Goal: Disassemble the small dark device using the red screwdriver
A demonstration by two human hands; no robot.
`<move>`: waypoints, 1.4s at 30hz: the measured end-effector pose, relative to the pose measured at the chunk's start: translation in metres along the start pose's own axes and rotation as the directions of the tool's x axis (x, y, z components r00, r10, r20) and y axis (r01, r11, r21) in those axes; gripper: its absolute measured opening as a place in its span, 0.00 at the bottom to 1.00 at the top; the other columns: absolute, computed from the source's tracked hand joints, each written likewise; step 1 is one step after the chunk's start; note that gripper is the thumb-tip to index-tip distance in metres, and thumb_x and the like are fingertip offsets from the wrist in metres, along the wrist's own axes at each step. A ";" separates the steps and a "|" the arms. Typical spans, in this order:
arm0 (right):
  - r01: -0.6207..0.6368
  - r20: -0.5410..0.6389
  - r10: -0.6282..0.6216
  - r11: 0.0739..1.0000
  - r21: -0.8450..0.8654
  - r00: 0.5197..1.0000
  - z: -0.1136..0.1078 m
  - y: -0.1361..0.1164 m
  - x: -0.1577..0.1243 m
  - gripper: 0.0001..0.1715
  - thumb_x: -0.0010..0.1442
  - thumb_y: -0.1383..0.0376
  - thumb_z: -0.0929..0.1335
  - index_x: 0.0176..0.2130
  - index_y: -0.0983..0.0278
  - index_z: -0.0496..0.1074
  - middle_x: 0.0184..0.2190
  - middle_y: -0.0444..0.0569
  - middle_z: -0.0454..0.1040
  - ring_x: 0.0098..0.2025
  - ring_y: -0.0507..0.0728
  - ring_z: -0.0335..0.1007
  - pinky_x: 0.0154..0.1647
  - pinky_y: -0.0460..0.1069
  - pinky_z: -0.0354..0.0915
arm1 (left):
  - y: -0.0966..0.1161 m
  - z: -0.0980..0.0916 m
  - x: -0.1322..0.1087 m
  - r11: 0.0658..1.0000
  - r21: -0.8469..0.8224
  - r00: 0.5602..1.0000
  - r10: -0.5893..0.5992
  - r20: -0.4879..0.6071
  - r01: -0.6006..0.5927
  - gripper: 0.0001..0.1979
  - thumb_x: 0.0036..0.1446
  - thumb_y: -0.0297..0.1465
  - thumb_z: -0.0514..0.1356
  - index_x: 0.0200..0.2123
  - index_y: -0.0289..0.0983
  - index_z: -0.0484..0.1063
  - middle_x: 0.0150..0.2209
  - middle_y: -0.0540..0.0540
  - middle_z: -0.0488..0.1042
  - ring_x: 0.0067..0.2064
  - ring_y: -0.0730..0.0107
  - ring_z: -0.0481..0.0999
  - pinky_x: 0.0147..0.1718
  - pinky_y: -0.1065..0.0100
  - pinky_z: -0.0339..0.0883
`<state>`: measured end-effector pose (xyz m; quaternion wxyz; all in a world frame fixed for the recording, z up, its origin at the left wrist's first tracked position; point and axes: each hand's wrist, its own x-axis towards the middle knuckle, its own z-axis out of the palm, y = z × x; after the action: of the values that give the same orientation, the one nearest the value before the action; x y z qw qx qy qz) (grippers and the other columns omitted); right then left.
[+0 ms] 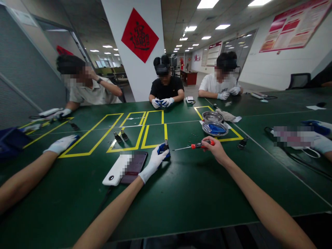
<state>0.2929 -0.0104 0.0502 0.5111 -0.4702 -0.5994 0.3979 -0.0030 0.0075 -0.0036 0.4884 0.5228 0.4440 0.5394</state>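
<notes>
My left hand [155, 159], in a white glove with a blue palm, is closed around a small black cylindrical part with a metal tip [166, 146]. The part stands upright in my fingers. Bare and ungloved, my right hand [215, 148] grips a screwdriver [198, 145] by its red and black handle. Its thin shaft points left, the tip just short of my left hand. Two similar black parts with metal tips [120, 136] stand on the table to the left, and another black part [243, 142] is at the right.
A white power bank [118, 169] and a dark phone [135, 167] lie left of my left forearm. Metal bowls [215, 128], one with blue cloth, stand beyond my right hand. Yellow tape marks the green table [197, 200]. Other people's gloved hands [62, 143] rest around it.
</notes>
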 end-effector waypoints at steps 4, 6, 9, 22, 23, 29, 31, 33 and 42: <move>0.017 -0.049 -0.016 1.000 0.022 0.999 0.000 0.001 -0.008 0.21 0.51 0.52 0.71 0.37 0.65 0.70 0.29 0.46 0.72 0.27 0.53 0.70 0.29 0.49 0.68 | -0.002 0.001 -0.007 0.992 0.113 0.998 0.051 -0.023 -0.049 0.24 0.47 0.37 0.64 0.48 0.35 0.70 0.45 0.41 0.74 0.44 0.63 0.74 0.48 0.59 0.66; 0.025 -0.049 -0.024 1.000 0.019 0.998 0.004 0.000 -0.011 0.21 0.51 0.52 0.71 0.37 0.65 0.70 0.30 0.46 0.72 0.28 0.53 0.70 0.30 0.49 0.68 | -0.001 0.003 -0.009 0.986 0.149 0.997 0.072 -0.018 -0.068 0.23 0.48 0.37 0.64 0.48 0.35 0.70 0.45 0.41 0.74 0.44 0.63 0.74 0.48 0.60 0.65; 0.018 -0.018 -0.018 1.000 -0.001 1.000 0.009 -0.002 -0.013 0.20 0.52 0.53 0.70 0.38 0.65 0.70 0.30 0.47 0.72 0.29 0.53 0.71 0.32 0.49 0.69 | 0.002 0.005 -0.012 0.979 0.182 0.995 0.099 -0.025 -0.093 0.22 0.48 0.36 0.63 0.47 0.36 0.70 0.44 0.42 0.75 0.45 0.63 0.74 0.48 0.61 0.64; 0.128 0.003 -0.130 0.972 -0.196 0.992 0.009 -0.003 -0.016 0.19 0.52 0.56 0.71 0.41 0.63 0.71 0.37 0.49 0.73 0.35 0.56 0.68 0.39 0.52 0.67 | 0.016 0.013 -0.022 0.953 0.269 0.987 0.154 -0.044 -0.136 0.20 0.46 0.31 0.63 0.45 0.38 0.73 0.44 0.44 0.75 0.47 0.60 0.73 0.51 0.60 0.62; 0.130 0.005 -0.132 0.972 -0.195 0.991 0.009 -0.003 -0.016 0.19 0.52 0.56 0.71 0.41 0.63 0.71 0.37 0.49 0.73 0.36 0.56 0.68 0.40 0.52 0.67 | 0.017 0.012 -0.022 0.951 0.274 0.986 0.163 -0.044 -0.145 0.20 0.46 0.30 0.63 0.45 0.39 0.73 0.44 0.44 0.75 0.47 0.60 0.73 0.51 0.60 0.61; 0.018 -0.080 -0.023 0.998 -0.063 0.997 0.010 0.006 -0.014 0.21 0.52 0.55 0.71 0.42 0.64 0.70 0.36 0.49 0.73 0.33 0.55 0.72 0.40 0.53 0.69 | 0.012 0.008 -0.020 0.955 0.272 0.987 0.145 -0.067 -0.122 0.19 0.47 0.32 0.63 0.45 0.37 0.72 0.43 0.44 0.75 0.46 0.61 0.73 0.51 0.60 0.62; -0.039 -0.105 0.041 0.999 0.015 0.994 0.012 0.012 -0.013 0.23 0.51 0.54 0.72 0.42 0.65 0.70 0.35 0.49 0.73 0.32 0.55 0.73 0.40 0.54 0.71 | 0.008 0.006 -0.016 0.971 0.220 0.989 0.117 -0.091 -0.094 0.20 0.47 0.33 0.63 0.45 0.36 0.71 0.42 0.43 0.75 0.44 0.62 0.73 0.49 0.60 0.64; -0.085 -0.108 0.095 0.992 0.093 0.990 0.014 0.019 -0.012 0.23 0.50 0.55 0.73 0.42 0.66 0.69 0.35 0.49 0.74 0.33 0.56 0.74 0.40 0.54 0.72 | 0.006 0.003 -0.009 0.992 0.117 0.991 0.066 -0.114 -0.052 0.23 0.46 0.35 0.64 0.47 0.36 0.69 0.42 0.43 0.74 0.41 0.64 0.74 0.46 0.60 0.66; -0.155 -0.101 0.179 0.966 0.209 0.979 0.022 0.033 -0.013 0.22 0.48 0.56 0.74 0.39 0.66 0.69 0.34 0.48 0.74 0.33 0.55 0.75 0.39 0.52 0.73 | 0.050 -0.123 0.051 0.978 0.154 0.855 0.197 -0.479 -0.139 0.25 0.41 0.33 0.67 0.45 0.34 0.68 0.41 0.44 0.73 0.38 0.67 0.74 0.46 0.58 0.69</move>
<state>0.2764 -0.0148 0.0122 0.5552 -0.4883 -0.4830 0.4691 -0.1274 0.0551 0.0454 0.2795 0.4320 0.5362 0.6691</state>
